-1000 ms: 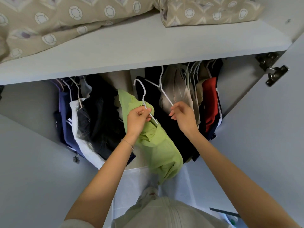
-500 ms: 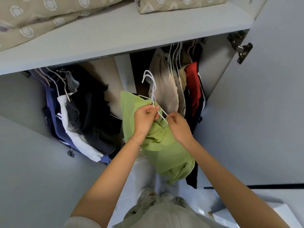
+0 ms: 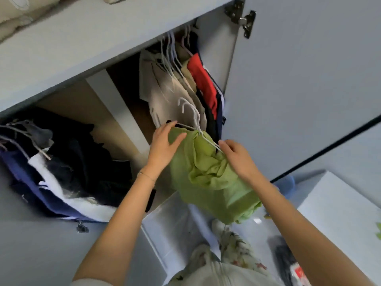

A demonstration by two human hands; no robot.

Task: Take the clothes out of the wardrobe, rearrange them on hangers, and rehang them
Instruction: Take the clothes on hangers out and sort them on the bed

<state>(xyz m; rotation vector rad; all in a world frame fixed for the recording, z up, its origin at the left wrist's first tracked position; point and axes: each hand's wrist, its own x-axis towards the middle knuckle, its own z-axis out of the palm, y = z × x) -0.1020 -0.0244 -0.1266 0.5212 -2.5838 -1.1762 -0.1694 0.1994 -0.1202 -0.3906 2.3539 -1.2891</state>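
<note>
A light green garment point(image 3: 208, 174) hangs bunched on white wire hangers point(image 3: 192, 114) in front of the open wardrobe. My left hand point(image 3: 165, 145) presses against the garment's left shoulder, fingers spread over the hanger's arm. My right hand point(image 3: 237, 156) pinches the right arm of the hangers where the cloth gathers. Two hooks stick up side by side above the cloth. Behind them, beige and red clothes point(image 3: 185, 83) hang on the rail at the right. Dark, blue and white clothes point(image 3: 61, 168) hang at the left.
The wardrobe shelf point(image 3: 103, 42) runs overhead with patterned bedding point(image 3: 12, 13) on it. The open right door point(image 3: 299, 89) with its hinge point(image 3: 243, 19) stands close to my right arm. A white box point(image 3: 340, 213) sits at the lower right, the left door point(image 3: 37, 254) at the lower left.
The green garment and hangers came away from the rail, down and to the right. My left hand shifted from pinching the hanger neck to spreading over the garment's shoulder. The view turned right.
</note>
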